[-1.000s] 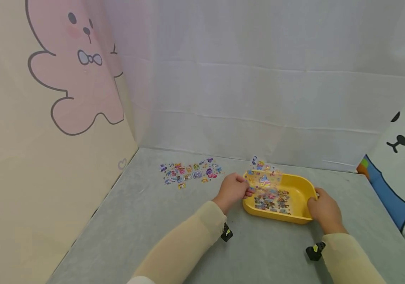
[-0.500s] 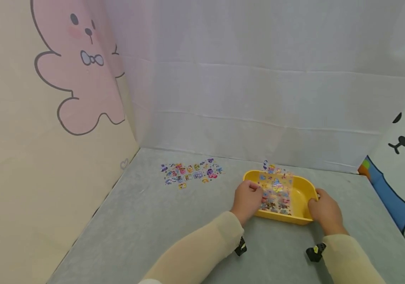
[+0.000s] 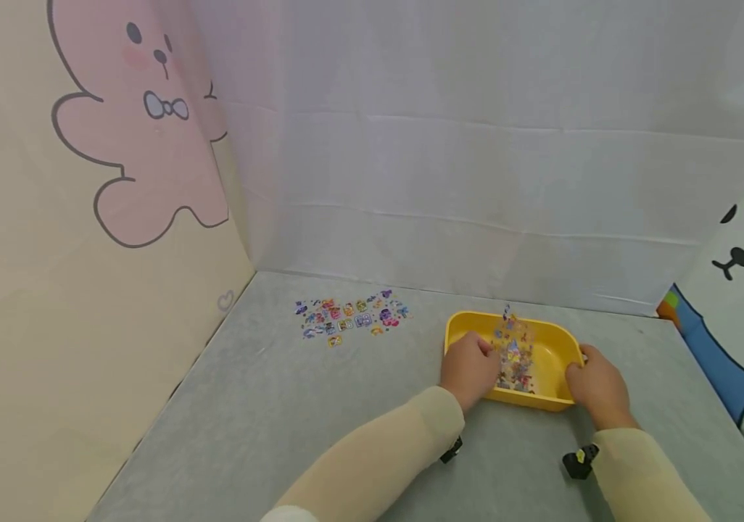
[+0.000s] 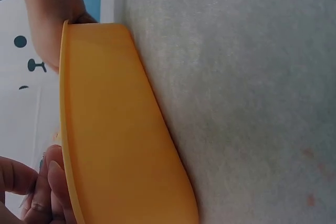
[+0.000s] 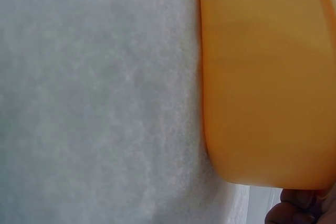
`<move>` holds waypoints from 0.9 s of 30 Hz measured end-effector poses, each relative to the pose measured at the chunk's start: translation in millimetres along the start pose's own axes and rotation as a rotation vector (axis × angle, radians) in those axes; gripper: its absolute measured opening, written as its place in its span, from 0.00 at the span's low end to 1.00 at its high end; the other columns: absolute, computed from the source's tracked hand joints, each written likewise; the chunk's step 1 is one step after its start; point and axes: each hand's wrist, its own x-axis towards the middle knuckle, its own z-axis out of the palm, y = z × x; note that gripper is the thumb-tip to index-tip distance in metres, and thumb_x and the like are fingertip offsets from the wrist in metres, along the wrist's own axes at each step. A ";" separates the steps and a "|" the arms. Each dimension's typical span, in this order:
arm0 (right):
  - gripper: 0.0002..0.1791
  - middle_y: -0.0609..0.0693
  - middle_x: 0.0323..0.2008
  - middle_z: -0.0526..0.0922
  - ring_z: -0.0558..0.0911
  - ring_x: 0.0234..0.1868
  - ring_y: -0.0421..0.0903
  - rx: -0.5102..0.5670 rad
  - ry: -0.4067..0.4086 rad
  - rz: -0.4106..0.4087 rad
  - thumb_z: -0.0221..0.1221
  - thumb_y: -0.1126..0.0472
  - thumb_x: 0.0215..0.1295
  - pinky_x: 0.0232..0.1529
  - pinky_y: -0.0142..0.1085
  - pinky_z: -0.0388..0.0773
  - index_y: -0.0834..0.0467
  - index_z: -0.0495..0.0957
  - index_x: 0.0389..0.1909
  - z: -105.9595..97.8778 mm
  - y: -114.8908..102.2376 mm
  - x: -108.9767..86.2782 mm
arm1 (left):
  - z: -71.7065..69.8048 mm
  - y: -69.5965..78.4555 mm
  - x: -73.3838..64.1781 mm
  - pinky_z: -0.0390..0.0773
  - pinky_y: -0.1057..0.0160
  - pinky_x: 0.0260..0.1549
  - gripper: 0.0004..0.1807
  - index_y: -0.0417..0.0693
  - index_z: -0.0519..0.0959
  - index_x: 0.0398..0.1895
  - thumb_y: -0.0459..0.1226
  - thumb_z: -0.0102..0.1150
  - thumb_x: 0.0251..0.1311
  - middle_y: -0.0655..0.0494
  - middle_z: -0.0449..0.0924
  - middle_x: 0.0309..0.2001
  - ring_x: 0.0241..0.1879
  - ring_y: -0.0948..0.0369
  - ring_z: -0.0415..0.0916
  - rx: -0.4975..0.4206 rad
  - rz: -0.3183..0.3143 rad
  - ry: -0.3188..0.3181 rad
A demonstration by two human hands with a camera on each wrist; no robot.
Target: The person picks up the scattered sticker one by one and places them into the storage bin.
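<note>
A yellow plastic tray [image 3: 555, 362] with rounded corners and raised walls stands on the grey table. My right hand [image 3: 600, 388] grips its right end, thumb over the rim. Over the tray's left part, my left hand [image 3: 470, 368] pinches the left edge of a clear sticker sheet [image 3: 514, 351] printed with small colourful figures. That sheet stands tilted in the tray, its far end at the back rim. In the left wrist view, the left fingers [image 4: 58, 182] curl just behind the tray's near wall [image 4: 115, 129]. Prints of another sheet in the tray overlap it from the head view.
Further left on the table [image 3: 267, 420] lie more clear sticker sheets [image 3: 352, 319] with colourful figures. A white cloth wall [image 3: 476, 145] rises behind the table. Cartoon-printed panels border it left and right.
My left hand has moved right and slightly toward me, bringing the sticker sheet rightward and lower into the tray. My right hand keeps its grip on the tray's end.
</note>
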 end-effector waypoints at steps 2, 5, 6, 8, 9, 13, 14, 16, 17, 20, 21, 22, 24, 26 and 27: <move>0.34 0.77 0.68 0.63 0.72 0.55 0.67 -0.006 0.002 -0.005 0.43 0.60 0.74 0.61 0.64 0.67 0.73 0.52 0.76 0.8 0.5 0.5 | 1.0 -1.0 -0.3 0.73 0.63 0.22 0.08 0.56 0.77 0.32 0.44 0.65 0.67 0.62 0.75 0.25 0.23 0.62 0.72 0.016 0.015 -0.002; 0.34 0.77 0.68 0.64 0.72 0.55 0.67 -0.011 0.006 -0.010 0.43 0.60 0.74 0.60 0.64 0.68 0.73 0.53 0.75 1.1 0.4 0.9 | 2.3 -3.0 0.7 0.73 0.64 0.23 0.09 0.56 0.77 0.31 0.43 0.66 0.66 0.62 0.74 0.23 0.22 0.62 0.71 0.071 0.051 0.001; 0.34 0.77 0.68 0.64 0.72 0.54 0.67 -0.012 0.009 -0.012 0.43 0.61 0.74 0.60 0.64 0.68 0.73 0.53 0.75 1.0 0.1 0.7 | 2.7 -4.0 1.5 0.72 0.64 0.23 0.09 0.56 0.77 0.30 0.43 0.66 0.66 0.62 0.74 0.23 0.22 0.62 0.71 0.097 0.068 0.002; 0.34 0.77 0.68 0.64 0.72 0.55 0.67 -0.012 0.011 -0.018 0.43 0.61 0.73 0.61 0.64 0.67 0.73 0.53 0.75 0.4 0.0 0.7 | 3.0 -6.3 2.8 0.71 0.64 0.23 0.10 0.56 0.76 0.28 0.43 0.66 0.67 0.63 0.73 0.20 0.21 0.63 0.70 0.168 0.115 0.002; 0.34 0.77 0.68 0.64 0.72 0.55 0.67 -0.011 0.009 -0.019 0.43 0.61 0.73 0.61 0.64 0.67 0.74 0.53 0.75 0.0 0.0 0.5 | 3.0 -7.5 3.5 0.70 0.64 0.22 0.11 0.56 0.76 0.27 0.43 0.65 0.67 0.63 0.73 0.19 0.20 0.63 0.69 0.209 0.146 0.003; 0.34 0.77 0.68 0.63 0.71 0.57 0.69 -0.005 -0.007 -0.022 0.43 0.61 0.74 0.62 0.65 0.66 0.73 0.52 0.75 -0.7 0.9 -0.4 | 2.4 -11.8 5.9 0.64 0.65 0.19 0.17 0.58 0.74 0.20 0.43 0.63 0.68 0.63 0.65 0.13 0.16 0.65 0.65 0.406 0.297 0.016; 0.34 0.77 0.68 0.63 0.71 0.57 0.69 -0.003 -0.009 -0.021 0.43 0.61 0.74 0.62 0.65 0.66 0.73 0.52 0.76 -1.0 0.7 -0.8 | 2.2 -12.5 6.6 0.63 0.66 0.19 0.18 0.58 0.73 0.19 0.43 0.63 0.69 0.63 0.64 0.13 0.15 0.65 0.64 0.462 0.333 0.024; 0.34 0.77 0.68 0.63 0.71 0.58 0.69 -0.002 -0.008 -0.021 0.43 0.61 0.74 0.63 0.65 0.66 0.73 0.53 0.75 -1.5 0.2 -1.3 | 2.1 -13.3 8.3 0.63 0.66 0.18 0.19 0.58 0.74 0.18 0.44 0.62 0.69 0.63 0.62 0.12 0.15 0.65 0.63 0.563 0.386 0.041; 0.34 0.77 0.68 0.63 0.71 0.57 0.69 0.000 -0.009 -0.021 0.43 0.61 0.74 0.62 0.65 0.66 0.73 0.52 0.75 -1.9 0.1 -1.7 | 1.8 -13.0 9.0 0.64 0.67 0.19 0.18 0.58 0.76 0.19 0.45 0.63 0.69 0.64 0.63 0.12 0.15 0.66 0.64 0.609 0.403 0.053; 0.34 0.77 0.68 0.63 0.71 0.57 0.69 -0.001 -0.010 -0.021 0.43 0.60 0.74 0.62 0.65 0.66 0.74 0.52 0.75 -2.2 -0.5 -2.7 | 0.9 -12.3 11.1 0.71 0.66 0.21 0.15 0.59 0.83 0.23 0.48 0.64 0.69 0.66 0.70 0.15 0.18 0.67 0.69 0.739 0.417 0.089; 0.34 0.77 0.68 0.63 0.71 0.57 0.69 -0.002 -0.012 -0.021 0.43 0.60 0.74 0.62 0.65 0.66 0.74 0.52 0.75 -2.1 -0.5 -3.0 | 0.4 -12.2 12.0 0.73 0.66 0.22 0.14 0.59 0.84 0.24 0.48 0.64 0.69 0.67 0.72 0.16 0.19 0.67 0.70 0.778 0.412 0.098; 0.34 0.77 0.68 0.63 0.71 0.57 0.69 -0.004 -0.013 -0.022 0.43 0.60 0.74 0.62 0.65 0.66 0.74 0.52 0.75 -1.9 -0.5 -3.4 | -0.2 -12.0 12.8 0.76 0.65 0.23 0.14 0.59 0.85 0.25 0.49 0.64 0.69 0.67 0.74 0.18 0.21 0.67 0.72 0.823 0.407 0.109; 0.34 0.77 0.68 0.63 0.71 0.57 0.69 -0.006 -0.010 -0.020 0.43 0.61 0.74 0.62 0.65 0.66 0.74 0.52 0.75 -1.6 -1.1 -4.0 | -1.7 -12.5 14.8 0.79 0.64 0.25 0.12 0.58 0.86 0.26 0.49 0.66 0.67 0.66 0.76 0.20 0.23 0.66 0.75 0.882 0.388 0.113; 0.33 0.77 0.68 0.63 0.71 0.57 0.69 -0.003 -0.005 -0.015 0.43 0.61 0.74 0.63 0.65 0.66 0.74 0.52 0.75 -1.5 -2.2 -4.6 | -2.7 -13.7 17.3 0.80 0.63 0.27 0.11 0.57 0.86 0.28 0.49 0.68 0.65 0.65 0.77 0.21 0.24 0.65 0.76 0.918 0.369 0.114; 0.33 0.77 0.68 0.63 0.71 0.57 0.69 -0.002 -0.001 -0.012 0.42 0.61 0.74 0.63 0.65 0.66 0.74 0.52 0.75 -1.5 -2.8 -4.8 | -3.3 -14.5 18.5 0.80 0.62 0.27 0.10 0.56 0.86 0.29 0.49 0.68 0.65 0.64 0.78 0.22 0.25 0.64 0.76 0.928 0.362 0.117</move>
